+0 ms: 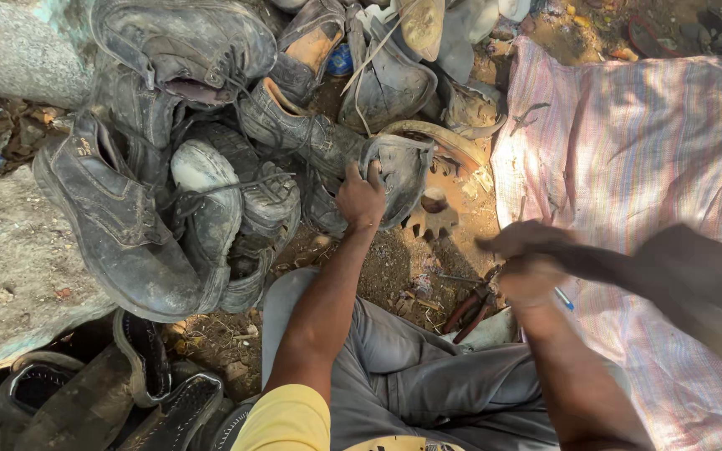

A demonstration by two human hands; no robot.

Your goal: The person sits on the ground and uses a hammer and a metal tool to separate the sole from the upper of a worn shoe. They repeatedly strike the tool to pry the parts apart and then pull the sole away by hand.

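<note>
your left hand [359, 197] grips a worn grey shoe [400, 177] by its rim, at the near edge of the shoe heap. the shoe is dusty and cracked, tipped on its side with the opening toward you, resting on the dirt ground just beside a rusty cogwheel. your right hand [528, 269] holds a dark shoe [685, 280] over the striped sack; it is blurred, stretched out to the right, its shape hard to tell.
</note>
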